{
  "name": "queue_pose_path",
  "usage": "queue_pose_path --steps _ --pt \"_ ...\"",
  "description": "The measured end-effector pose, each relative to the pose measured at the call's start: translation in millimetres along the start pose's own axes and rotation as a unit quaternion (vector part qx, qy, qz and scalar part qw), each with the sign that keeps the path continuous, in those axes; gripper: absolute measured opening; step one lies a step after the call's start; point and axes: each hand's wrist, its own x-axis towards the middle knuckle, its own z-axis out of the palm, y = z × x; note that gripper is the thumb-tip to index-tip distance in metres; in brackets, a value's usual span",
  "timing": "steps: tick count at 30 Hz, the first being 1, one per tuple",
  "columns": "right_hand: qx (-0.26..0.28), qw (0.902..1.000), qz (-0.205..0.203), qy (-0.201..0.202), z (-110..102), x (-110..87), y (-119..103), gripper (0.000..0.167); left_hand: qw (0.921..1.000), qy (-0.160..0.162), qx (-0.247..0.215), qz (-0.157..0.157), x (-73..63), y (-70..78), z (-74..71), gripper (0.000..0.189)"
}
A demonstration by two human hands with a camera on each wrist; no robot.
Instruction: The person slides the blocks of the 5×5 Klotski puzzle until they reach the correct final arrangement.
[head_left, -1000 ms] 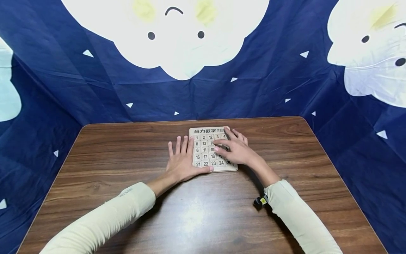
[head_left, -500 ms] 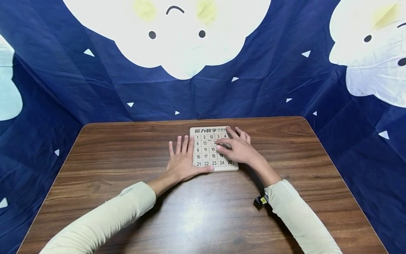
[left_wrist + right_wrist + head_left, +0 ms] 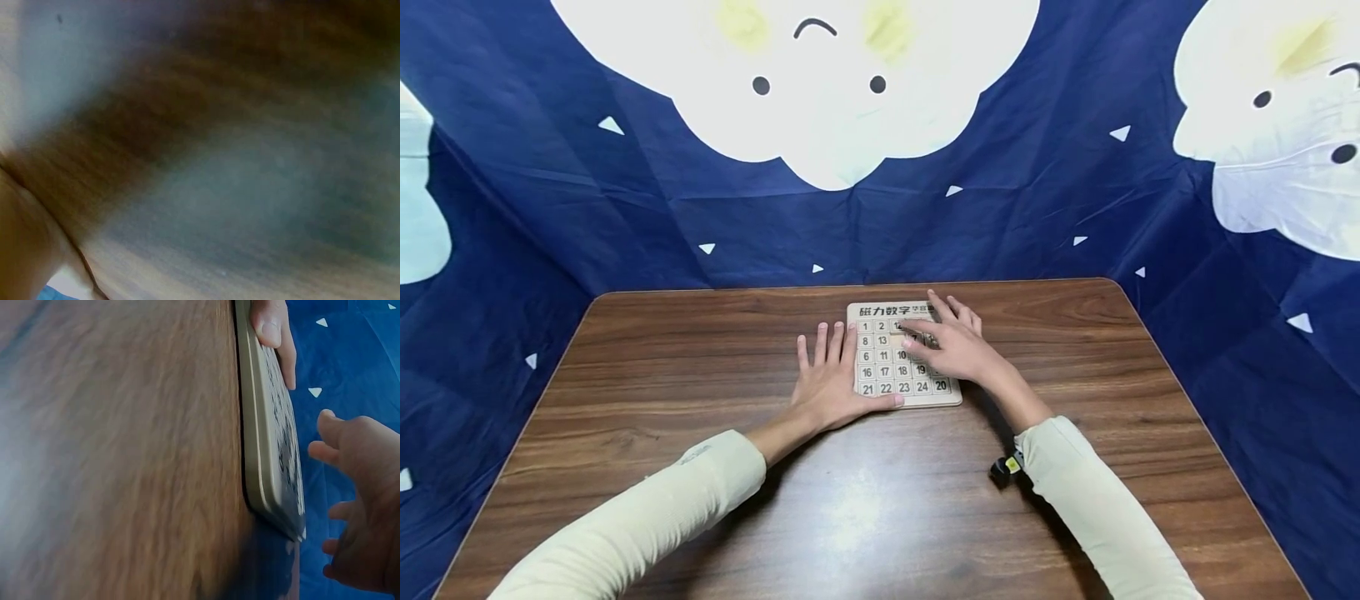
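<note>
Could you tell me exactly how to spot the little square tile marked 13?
On the brown wood-grain table lies a pale, flat, rectangular number board. In its second row from the top, second from the left, sits the small, pale, square tile. Unlike its neighbours, it bears a black 13, with a bare tan gap directly to its right.

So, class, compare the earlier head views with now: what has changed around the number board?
The 7 tile has slid right, leaving a gap below the 12 tile. The right hand has shifted its index fingertip up to the 12. The left hand and number board stayed put.
</note>
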Motion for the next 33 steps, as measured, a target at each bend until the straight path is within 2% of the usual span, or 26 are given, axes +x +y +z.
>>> queue_pose_path --steps 6,12,17,21,25,33 --pt "-0.029 0.9993 0.013 -0.02 3.7 2.0 -4.4 0.048 1.0 0.002 0.0 0.001 1.1 1.2 -0.2 0.157" --pt "-0.048 0.9985 -0.003 -0.026 3.3 -12.6 -6.5 0.047 1.0 -0.002 0.008 -0.001 0.8 2.9 -0.3 0.157" --pt "-0.026 0.9994 -0.009 -0.022 1.9 -20.8 -0.4 0.051 1.0 -0.005 0.007 0.0 0.7 2.2 -1.3 0.157" --pt "-0.01 0.9999 0.011 -0.002 -6.6 -25.0 14.6 0.054 0.9999 -0.009 0.003 -0.005 3.3 4.4 -1.5 0.158" --pt "-0.008 0.9994 0.03 0.013 -9.8 -24.6 25.5 0.052 0.9999 -0.009 -0.005 -0.005 1.4 1.6 -1.0 0.158" --pt "-0.008 0.9994 0.032 -0.012 -8.0 -11.6 20.3 0.053 1.0 -0.006 0.0 -0.002 1.3 0.8 -0.8 0.158"
